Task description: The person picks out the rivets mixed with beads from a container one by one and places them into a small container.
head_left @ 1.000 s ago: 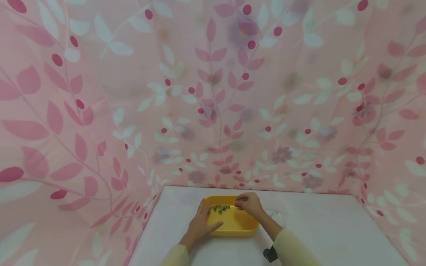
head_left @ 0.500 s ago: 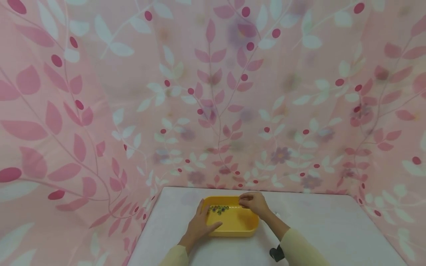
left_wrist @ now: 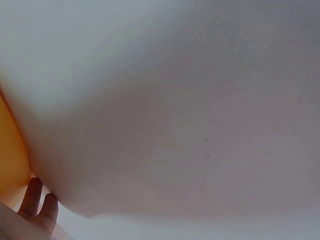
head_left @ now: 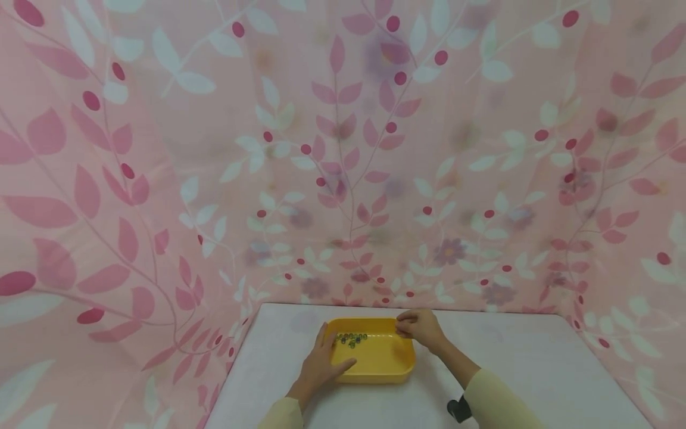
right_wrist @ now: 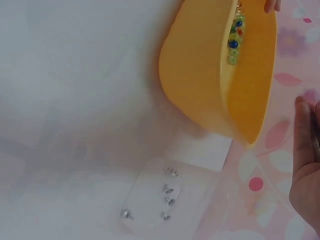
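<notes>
A yellow plastic tray [head_left: 375, 378] stands on the white table. Several glass marbles [head_left: 352, 338] lie in its far left part, greenish with some blue ones. My left hand [head_left: 320, 361] rests on the tray's left side with fingers spread, its thumb reaching over the tray. Two of its fingers [left_wrist: 33, 197] touch the outer wall in the left wrist view. My right hand [head_left: 422, 328] is over the tray's far right corner, fingertips drawn together; I cannot tell whether something small is between them. In the right wrist view its fingers [right_wrist: 303, 135] point toward the tray's far side.
A clear shallow plastic dish [right_wrist: 145, 192] with several small metal pieces [right_wrist: 170, 201] sits right of the tray, hidden behind my right arm in the head view. A dark device [head_left: 459, 409] is at the right sleeve. Pink leaf-patterned cloth [head_left: 343, 149] walls the table's back and sides.
My right hand has moved rightward, from above the tray's middle to its far right corner. The left hand stays at the tray's left side, and the marbles keep their arrangement.
</notes>
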